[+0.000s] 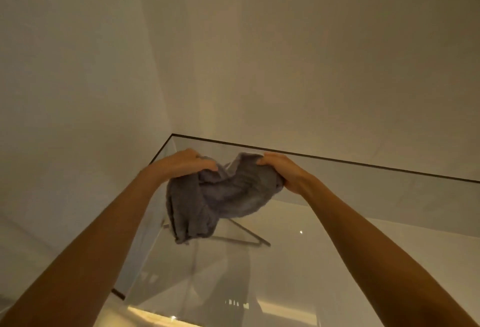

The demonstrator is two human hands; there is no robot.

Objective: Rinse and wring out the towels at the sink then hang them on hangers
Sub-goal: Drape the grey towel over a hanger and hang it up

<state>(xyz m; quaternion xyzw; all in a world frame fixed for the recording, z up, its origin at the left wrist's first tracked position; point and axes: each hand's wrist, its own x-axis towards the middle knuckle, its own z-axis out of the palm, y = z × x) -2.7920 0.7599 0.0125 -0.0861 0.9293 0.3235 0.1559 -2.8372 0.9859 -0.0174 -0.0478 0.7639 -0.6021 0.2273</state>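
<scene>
High up by the top edge of the glass wall (337, 162), two bare arms reach up with a grey towel (226, 196) between them. The left hand (187, 161) has its fingers curled over one bunched end of the towel and squeezes it. The right hand (281, 168) grips the other end the same way, with the cloth tucked inside its fingers. So both hands are closed tight on the towel, one at each end. The towel is up in the air between the hands, just by the glass, and it sags in the middle like a fat sausage. One thick fold hangs down on the left side. Under the towel a thin hanger (249, 234) pokes out, and its long bottom bar and one slanted arm show. Its hook seems to sit over the glass edge, but the towel hides most of it (so I cannot say for sure). I think the hands hold the ends wide apart so the towel can spread along the hanger and not stay in a lump. A lumpy wet towel dries slowly and could slide off to one side. The towel looks twisted and squashed, so the wringing is likely done. The sink is not in view here.
</scene>
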